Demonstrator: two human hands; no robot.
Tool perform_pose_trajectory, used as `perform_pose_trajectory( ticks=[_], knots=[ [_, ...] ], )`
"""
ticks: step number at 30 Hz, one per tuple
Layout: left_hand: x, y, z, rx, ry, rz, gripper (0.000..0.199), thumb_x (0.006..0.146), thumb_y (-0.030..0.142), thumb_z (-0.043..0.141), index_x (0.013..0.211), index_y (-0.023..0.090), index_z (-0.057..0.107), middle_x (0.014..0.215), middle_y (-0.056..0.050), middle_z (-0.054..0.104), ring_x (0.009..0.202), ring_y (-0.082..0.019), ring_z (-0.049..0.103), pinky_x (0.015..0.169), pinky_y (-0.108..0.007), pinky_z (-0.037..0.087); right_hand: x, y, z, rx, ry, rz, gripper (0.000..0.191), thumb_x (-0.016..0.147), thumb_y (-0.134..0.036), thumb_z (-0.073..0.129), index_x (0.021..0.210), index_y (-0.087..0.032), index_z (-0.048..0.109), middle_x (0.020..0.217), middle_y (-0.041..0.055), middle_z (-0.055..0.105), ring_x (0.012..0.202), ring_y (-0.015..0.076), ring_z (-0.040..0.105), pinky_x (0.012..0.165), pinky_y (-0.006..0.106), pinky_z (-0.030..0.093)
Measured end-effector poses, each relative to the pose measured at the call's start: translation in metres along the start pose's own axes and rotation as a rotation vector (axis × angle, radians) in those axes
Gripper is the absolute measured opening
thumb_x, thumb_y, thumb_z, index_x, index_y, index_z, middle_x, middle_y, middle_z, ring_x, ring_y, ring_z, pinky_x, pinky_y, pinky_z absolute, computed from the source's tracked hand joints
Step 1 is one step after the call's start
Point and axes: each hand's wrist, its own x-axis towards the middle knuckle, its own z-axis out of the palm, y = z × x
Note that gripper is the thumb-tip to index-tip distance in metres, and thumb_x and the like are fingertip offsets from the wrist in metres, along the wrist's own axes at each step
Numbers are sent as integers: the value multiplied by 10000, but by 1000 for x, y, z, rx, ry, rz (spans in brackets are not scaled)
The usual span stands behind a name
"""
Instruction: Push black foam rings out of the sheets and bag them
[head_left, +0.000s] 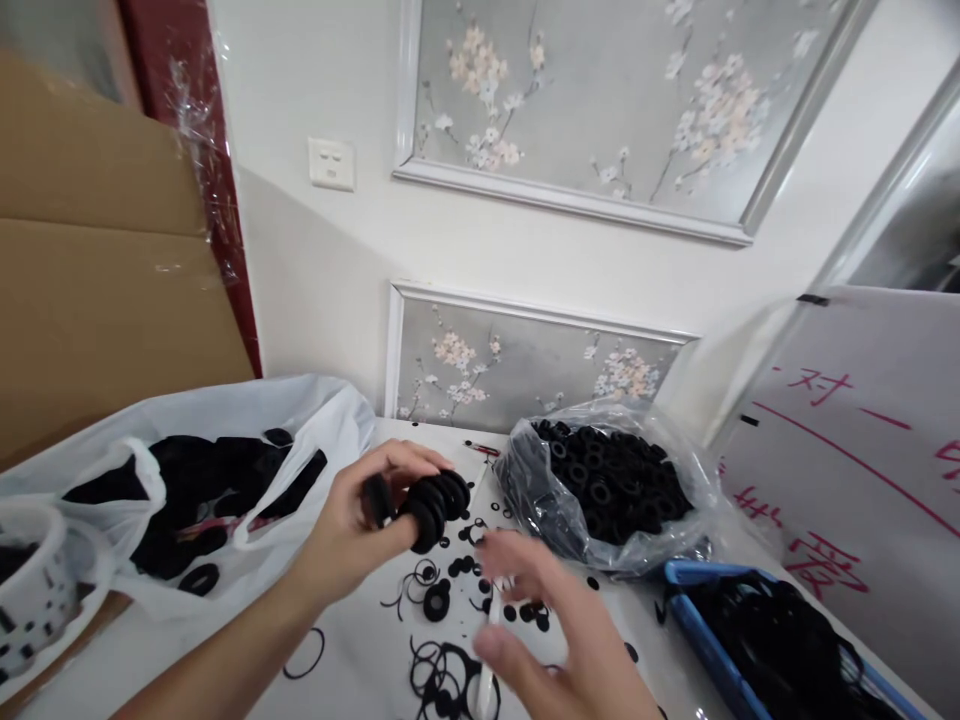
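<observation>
Several thick black rings [426,512] are bunched in my left hand [358,525], held between thumb and fingers above the white table. My right hand [559,625] hovers to the right of them, slightly blurred, its thumb and fingers apart. A slim white tool [487,655] shows beside the right thumb; whether the hand touches it is unclear. Below both hands, small black discs [459,567], thin loops [442,670] and a thick ring [436,601] are scattered on the table [352,640].
A clear bag of black rings [600,485] stands at the back right, with a blue tray [694,625] of black pieces nearer. White plastic bags [315,410] with black parts lie left, beside a white basket [45,590]. A red pen-like item [481,449] lies by the wall.
</observation>
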Motion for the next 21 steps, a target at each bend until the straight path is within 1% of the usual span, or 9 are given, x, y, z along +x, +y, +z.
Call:
perform_pose_trajectory(
  ticks=[2, 3, 6, 8, 10, 13, 16, 19, 21],
  knots=[
    [-4, 2, 3, 161, 39, 61, 333, 703, 23, 608, 947, 246, 647, 1035, -47, 676, 1001, -211, 644, 767, -259, 565, 24, 2, 8, 31, -45, 37, 777, 701, -397, 819, 1397, -339, 478, 1285, 82, 625, 1058, 294, 637, 854, 412, 577],
    [-6, 2, 5, 221, 48, 86, 369, 696, 3, 594, 962, 255, 640, 1042, -41, 677, 1017, -210, 643, 788, -262, 561, 33, 2, 12, 87, -49, 46, 783, 694, -411, 820, 1397, -332, 485, 1294, 86, 620, 1042, 296, 647, 826, 406, 588],
    [-7, -5, 11, 324, 18, 142, 402, 703, -5, 585, 1003, 261, 616, 1062, -43, 672, 1031, -214, 643, 844, -299, 554, 47, 6, 21, 292, -28, 75, 565, 801, -431, 717, 1330, -293, 574, 1160, 84, 696, 936, 258, 691, 776, 388, 602],
    [-5, -14, 16, 368, -21, 186, 393, 711, -1, 583, 1013, 250, 601, 1066, -54, 666, 1026, -218, 643, 869, -323, 544, 50, 10, 20, 424, 14, 108, 434, 833, -415, 683, 1238, -262, 655, 1054, 73, 738, 928, 248, 702, 802, 393, 600],
    [-2, -23, 22, 421, -38, 236, 383, 713, 10, 599, 1016, 244, 588, 1074, -64, 648, 1006, -217, 639, 802, -295, 548, 52, 17, 16, 527, 33, 154, 422, 780, -396, 743, 1172, -245, 696, 1037, 64, 749, 952, 258, 704, 851, 419, 590],
    [-2, -40, 30, 478, 8, 265, 372, 732, 89, 653, 1056, 249, 564, 1067, -71, 597, 878, -183, 622, 610, -222, 516, 53, 31, 11, 599, -18, 200, 656, 641, -332, 857, 1254, -252, 641, 1081, 47, 737, 989, 266, 694, 931, 456, 556],
    [-13, -66, 32, 474, 34, 137, 338, 745, 169, 659, 1047, 235, 523, 1013, -52, 566, 703, -129, 564, 567, -219, 480, 44, 56, 17, 594, -41, 256, 811, 615, -296, 871, 1356, -246, 548, 1031, 36, 739, 981, 246, 689, 949, 443, 546],
    [-33, -97, 30, 495, -37, -131, 235, 742, 213, 646, 928, 212, 502, 936, -20, 585, 623, -108, 531, 560, -223, 455, 26, 93, 31, 564, -10, 339, 868, 601, -301, 874, 1386, -218, 514, 1049, 49, 721, 968, 235, 686, 930, 411, 557],
    [-46, -117, 28, 556, -84, -306, 184, 727, 211, 636, 868, 203, 519, 804, 15, 601, 595, -114, 532, 560, -225, 445, 14, 117, 40, 552, 13, 382, 840, 598, -321, 872, 1361, -190, 544, 976, 50, 731, 908, 228, 698, 895, 395, 571]
  ],
)
